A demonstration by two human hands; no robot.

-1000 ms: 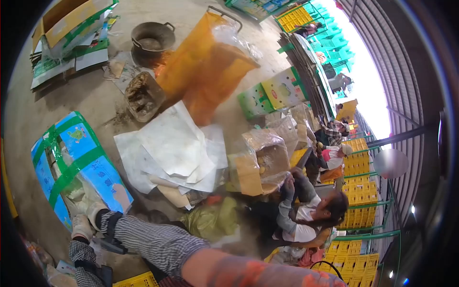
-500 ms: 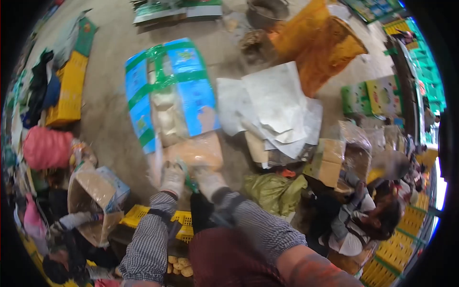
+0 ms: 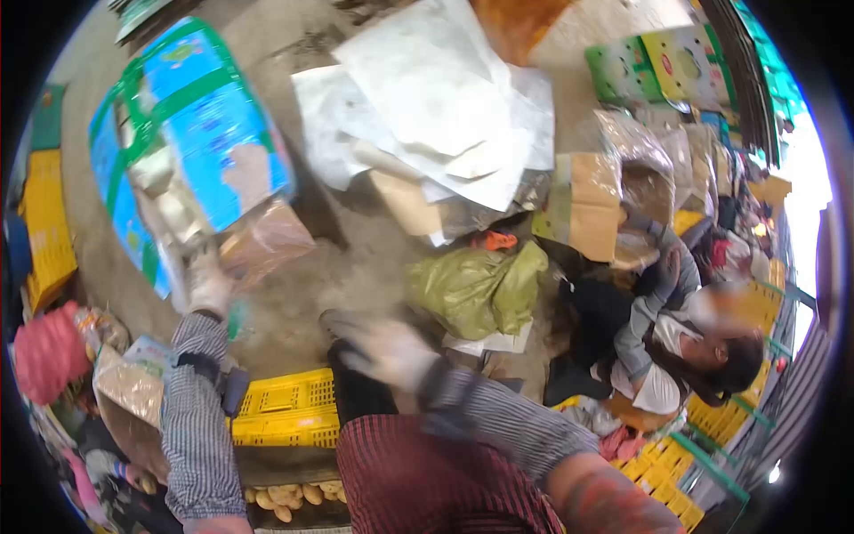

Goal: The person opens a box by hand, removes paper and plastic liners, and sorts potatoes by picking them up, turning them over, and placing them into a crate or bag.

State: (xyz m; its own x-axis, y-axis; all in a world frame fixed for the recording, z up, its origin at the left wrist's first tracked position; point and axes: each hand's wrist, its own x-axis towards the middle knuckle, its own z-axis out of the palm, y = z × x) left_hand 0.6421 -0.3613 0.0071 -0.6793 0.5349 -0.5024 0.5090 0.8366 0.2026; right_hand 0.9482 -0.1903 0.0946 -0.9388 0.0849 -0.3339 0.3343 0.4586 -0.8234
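Note:
A blue carton (image 3: 209, 147) bound with green tape lies on the floor at the left, with pale contents showing through its open middle. My left hand (image 3: 209, 283), in a whitish glove, holds the near end of this carton beside a brown flap (image 3: 267, 242). Its fingertips are partly lost against the pale lining. My gloved right hand (image 3: 382, 345) is apart from the carton, above my dark-clad leg. Motion smears it, but its fingers look stretched out and nothing shows in them. A blurred green strip (image 3: 236, 319) is near my left wrist.
White sheets (image 3: 427, 107) lie piled ahead, with an olive sack (image 3: 480, 289) nearer. A person (image 3: 658, 311) sits at the right by an opened carton (image 3: 592, 209). A yellow crate (image 3: 285, 405) stands before me, potatoes (image 3: 285, 498) below it. A pink sack (image 3: 49, 351) lies left.
My view has swung right, so the carton appears farther left. My right hand has come off the carton's near end and moved right; my left hand has stayed at it.

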